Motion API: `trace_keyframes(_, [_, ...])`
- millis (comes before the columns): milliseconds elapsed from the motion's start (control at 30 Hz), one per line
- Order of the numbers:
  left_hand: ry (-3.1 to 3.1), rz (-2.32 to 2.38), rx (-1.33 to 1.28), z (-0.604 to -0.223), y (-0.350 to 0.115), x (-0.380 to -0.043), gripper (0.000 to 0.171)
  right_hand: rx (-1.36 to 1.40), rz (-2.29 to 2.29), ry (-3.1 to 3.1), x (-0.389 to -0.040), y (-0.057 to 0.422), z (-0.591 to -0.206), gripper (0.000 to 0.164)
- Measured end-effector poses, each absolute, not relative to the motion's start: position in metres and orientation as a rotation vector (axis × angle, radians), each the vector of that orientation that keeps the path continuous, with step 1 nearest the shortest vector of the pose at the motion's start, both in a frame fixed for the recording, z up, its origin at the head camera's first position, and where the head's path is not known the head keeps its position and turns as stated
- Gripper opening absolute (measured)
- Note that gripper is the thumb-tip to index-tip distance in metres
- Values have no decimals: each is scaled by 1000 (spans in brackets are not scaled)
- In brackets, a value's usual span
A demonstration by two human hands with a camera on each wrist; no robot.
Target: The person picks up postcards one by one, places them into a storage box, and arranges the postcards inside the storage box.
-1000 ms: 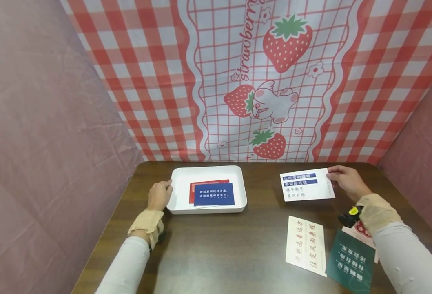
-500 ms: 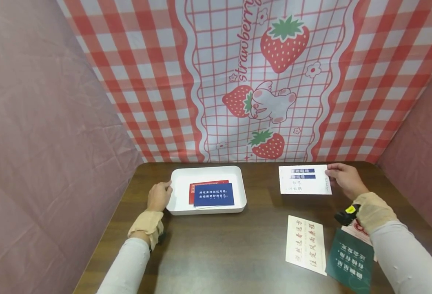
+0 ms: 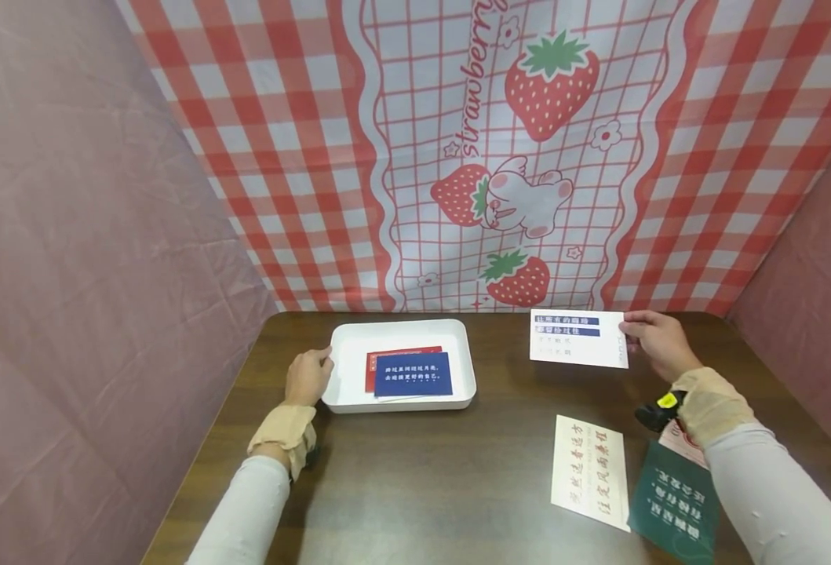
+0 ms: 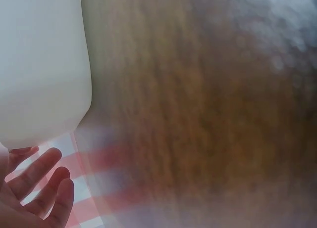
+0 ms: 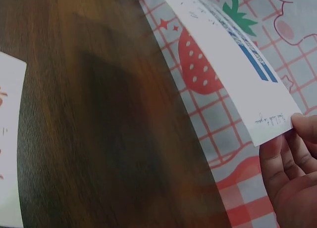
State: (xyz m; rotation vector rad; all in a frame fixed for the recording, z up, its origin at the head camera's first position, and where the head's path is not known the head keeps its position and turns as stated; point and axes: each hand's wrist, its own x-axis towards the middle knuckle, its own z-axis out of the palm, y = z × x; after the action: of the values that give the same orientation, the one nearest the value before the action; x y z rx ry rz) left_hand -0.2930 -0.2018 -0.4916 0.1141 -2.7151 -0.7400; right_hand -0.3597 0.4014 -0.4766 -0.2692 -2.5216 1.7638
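Observation:
My right hand point(image 3: 658, 341) pinches the right end of a white postcard point(image 3: 574, 345) with blue bands of writing. In the right wrist view the postcard point(image 5: 237, 74) is raised over the table and bends slightly, with the thumb on its printed face. My left hand point(image 3: 307, 377) holds the left rim of a shallow white tray point(image 3: 348, 337). In the left wrist view, several fingers point(image 4: 37, 173) lie curled by the tray's wall point(image 4: 47, 109); the thumb is mostly hidden. Inside the tray, a blue card point(image 3: 413, 374) overlaps a red card point(image 3: 401, 351) and a pale one beneath.
On the brown table point(image 3: 415, 486), a cream card point(image 3: 588, 471) and a dark green card point(image 3: 672, 506) lie at the right front. A pink-and-red card point(image 3: 679, 447) sits partly under the right forearm. A strawberry-print cloth point(image 3: 457, 259) hangs along the back edge.
My right hand has moved slightly left and back with the white postcard, whose tilt has changed. The left hand and the tray have stayed in place.

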Motion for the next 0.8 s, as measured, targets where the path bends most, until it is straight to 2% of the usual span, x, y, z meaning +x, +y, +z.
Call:
trace_keyframes(33, [-2719, -739, 117, -492, -202, -293, 31, -277, 1757, -2502, -366, 403, -485, 47])
trace_keyframes(200, [-2728, -739, 122, -493, -203, -293, 31, -218, 1720, -2564, -333, 367, -443, 51])
trace_keyframes(267, [-2725, -738, 120, -493, -203, -293, 31, -216, 1710, -2604, -313, 346, -415, 50])
trace_keyframes(400, [-2711, -731, 110, -493, -203, -293, 31, -197, 1742, -2578, -313, 340, -413, 45])
trace_keyframes(600, [-2688, -726, 94, -493, -203, -292, 30, -155, 1883, -2479, -316, 334, -413, 24])
trace_keyframes(800, [-2695, -743, 95, -493, -203, -291, 30, -158, 1907, -2468, -318, 329, -413, 33])
